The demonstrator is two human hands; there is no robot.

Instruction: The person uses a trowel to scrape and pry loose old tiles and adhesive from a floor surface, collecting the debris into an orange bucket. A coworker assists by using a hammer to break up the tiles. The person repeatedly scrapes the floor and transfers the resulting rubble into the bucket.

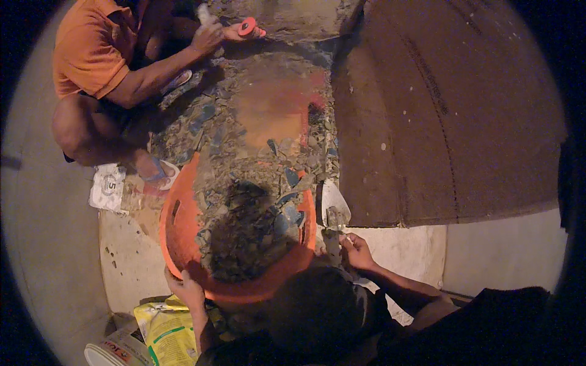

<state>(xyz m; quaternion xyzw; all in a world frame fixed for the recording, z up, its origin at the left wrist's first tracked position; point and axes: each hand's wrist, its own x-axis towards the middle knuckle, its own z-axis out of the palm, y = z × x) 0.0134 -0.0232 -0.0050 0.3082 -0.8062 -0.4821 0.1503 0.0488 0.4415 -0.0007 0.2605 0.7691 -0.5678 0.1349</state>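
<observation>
An orange plastic basin (178, 241) with slots in its wall holds dark rubble (241, 238), including flat bluish chips. My left hand (188, 288) is closed on its near left rim. To the right of the basin, my right hand (358, 250) has its fingers curled at the edge of a narrow grey strip (331, 247); what exactly they grip is too small to tell. Just beyond that strip lies a white, dirt-smeared flat piece (333, 201). A dark rounded shape (314, 305) between my arms hides the basin's near right side.
Loose rubble (210, 125) covers the ground beyond the basin. At far left a person in an orange shirt (91, 49) squats, holding a red round-ended tool (247, 27). A large brown sheet (452, 116) fills the right. Near left are a yellow bag (168, 335) and white bucket (113, 351).
</observation>
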